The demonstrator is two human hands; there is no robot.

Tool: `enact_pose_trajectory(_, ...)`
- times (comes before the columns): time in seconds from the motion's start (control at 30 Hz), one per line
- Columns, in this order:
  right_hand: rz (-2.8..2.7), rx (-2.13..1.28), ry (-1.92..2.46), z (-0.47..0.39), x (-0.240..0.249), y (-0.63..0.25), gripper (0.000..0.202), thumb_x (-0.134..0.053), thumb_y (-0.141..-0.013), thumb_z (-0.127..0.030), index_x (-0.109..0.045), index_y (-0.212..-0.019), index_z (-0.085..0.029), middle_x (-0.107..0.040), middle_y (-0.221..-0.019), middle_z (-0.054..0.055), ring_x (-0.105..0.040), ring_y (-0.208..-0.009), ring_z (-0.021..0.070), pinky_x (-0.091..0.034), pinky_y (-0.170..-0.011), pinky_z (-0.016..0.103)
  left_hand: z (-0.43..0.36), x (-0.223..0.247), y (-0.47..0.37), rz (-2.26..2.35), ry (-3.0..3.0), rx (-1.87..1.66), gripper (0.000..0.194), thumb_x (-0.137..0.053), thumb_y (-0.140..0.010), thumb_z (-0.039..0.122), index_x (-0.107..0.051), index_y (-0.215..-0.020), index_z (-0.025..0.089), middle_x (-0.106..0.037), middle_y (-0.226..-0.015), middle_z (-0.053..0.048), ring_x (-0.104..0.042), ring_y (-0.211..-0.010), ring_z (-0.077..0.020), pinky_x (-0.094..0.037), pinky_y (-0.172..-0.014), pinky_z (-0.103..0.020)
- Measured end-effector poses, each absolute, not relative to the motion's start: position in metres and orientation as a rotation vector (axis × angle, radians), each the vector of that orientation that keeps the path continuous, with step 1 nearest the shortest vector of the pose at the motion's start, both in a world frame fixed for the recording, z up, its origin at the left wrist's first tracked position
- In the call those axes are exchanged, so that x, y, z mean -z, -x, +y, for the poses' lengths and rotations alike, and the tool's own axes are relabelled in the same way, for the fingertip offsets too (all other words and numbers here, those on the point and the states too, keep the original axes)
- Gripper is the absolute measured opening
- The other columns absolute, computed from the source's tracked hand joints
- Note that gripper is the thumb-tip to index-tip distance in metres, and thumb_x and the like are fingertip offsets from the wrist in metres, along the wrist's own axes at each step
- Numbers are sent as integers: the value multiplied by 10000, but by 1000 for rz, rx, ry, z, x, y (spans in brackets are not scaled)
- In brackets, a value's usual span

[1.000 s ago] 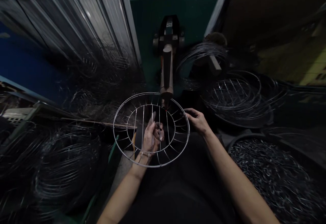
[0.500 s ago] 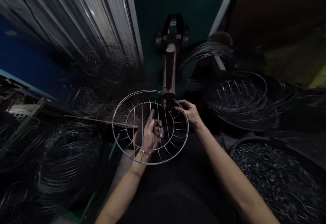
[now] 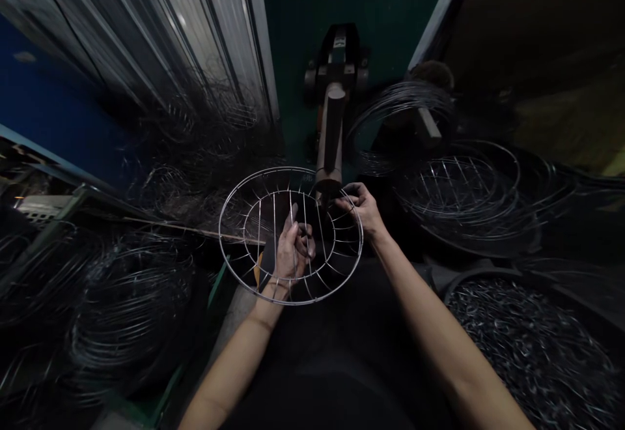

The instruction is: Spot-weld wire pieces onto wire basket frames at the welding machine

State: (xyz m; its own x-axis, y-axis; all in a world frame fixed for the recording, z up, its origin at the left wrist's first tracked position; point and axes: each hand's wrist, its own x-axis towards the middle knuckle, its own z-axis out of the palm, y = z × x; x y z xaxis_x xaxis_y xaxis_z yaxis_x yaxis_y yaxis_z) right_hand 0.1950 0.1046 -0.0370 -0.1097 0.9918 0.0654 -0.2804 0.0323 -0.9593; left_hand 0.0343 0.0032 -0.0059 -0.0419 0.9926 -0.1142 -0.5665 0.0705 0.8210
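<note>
Head view: the left hand (image 3: 284, 254) curled under a round silver wire rack (image 3: 307, 303); the right hand (image 3: 371, 218) had narrow, bent fingers near its rim. Grips unclear. The rack, by a grey metal machine arm (image 3: 333, 137), seemed light, stiff, best held by its rim.

In front of you stood a dark green machine panel (image 3: 385, 32), edged in pale metal; to its left, grey ribbed metal sheeting (image 3: 161, 19) caught a dull gleam. Farther left, you had a flat deep-blue panel (image 3: 53, 85). Dim light left the right side nearly black.
</note>
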Motion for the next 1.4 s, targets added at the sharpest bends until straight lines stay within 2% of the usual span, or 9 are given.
enact_pose_trajectory(0.2,-1111,-1408,885,108,43,-198,575,-813,-536,-453,-502,-966,-232,-614,-652,-56,-544,-536,97,-418,-516,218,6,19,-28,849,-680,-1377,512,-519,-877,343,-372,-1367,328,-553,-801,23,-482,-465,-39,-380,-423,-160)
enact_pose_trajectory(0.33,-1207,-1313,928,92,35,-209,493,-750,-617,-506,-571,-987,-235,-666,-764,7,-627,-710,162,-488,-626,273,9,8,-27,834,-671,-1315,422,-530,-859,373,-500,-1254,226,-512,-661,31,-476,-491,-62,-387,-462,-170)
enact_pose_trajectory(0.5,-1334,-1181,988,75,46,-225,402,-702,-691,-481,-654,-993,-219,-685,-957,46,-626,-903,196,-494,-804,325,10,-6,-34,988,-705,-1301,395,-520,-844,427,-548,-1122,148,-428,-517,59,-338,-411,-50,-282,-407,-159)
enact_pose_trajectory(0.6,-1348,-1196,972,79,48,-220,362,-718,-676,-455,-685,-936,-206,-689,-919,30,-622,-874,185,-481,-811,318,7,-4,-41,1060,-736,-1381,405,-524,-830,434,-533,-1110,142,-436,-515,62,-326,-399,-49,-255,-394,-160)
enact_pose_trajectory(0.7,-1325,-1182,955,86,38,-208,290,-724,-672,-447,-696,-818,-198,-681,-790,11,-612,-766,161,-476,-733,290,6,-3,-44,1091,-744,-1412,426,-506,-834,447,-516,-1135,146,-447,-524,63,-313,-379,-46,-236,-377,-159)
enact_pose_trajectory(0.8,-1313,-1205,937,94,30,-201,290,-741,-648,-448,-692,-772,-191,-674,-755,8,-597,-715,146,-467,-691,274,7,-4,-44,1090,-753,-1422,452,-484,-846,461,-493,-1182,158,-457,-545,59,-324,-376,-47,-229,-363,-153)
enact_pose_trajectory(1.03,-1321,-1242,932,111,25,-196,353,-769,-578,-488,-683,-745,-188,-664,-728,8,-600,-697,154,-481,-685,288,15,0,-45,1099,-769,-1455,486,-473,-851,499,-461,-1209,171,-468,-581,55,-344,-382,-42,-238,-354,-143)
enact_pose_trajectory(1.27,-1330,-1235,935,99,23,-206,352,-742,-640,-461,-694,-890,-218,-690,-888,26,-623,-856,187,-486,-810,328,22,1,-47,1119,-736,-1530,496,-510,-823,529,-469,-1174,181,-473,-559,61,-357,-377,-46,-234,-339,-138)
enact_pose_trajectory(1.4,-1324,-1266,931,100,38,-209,315,-752,-644,-423,-697,-866,-207,-695,-869,20,-625,-816,169,-482,-783,309,24,12,-48,1101,-744,-1535,489,-492,-837,526,-462,-1200,199,-483,-573,60,-355,-378,-43,-228,-338,-131)
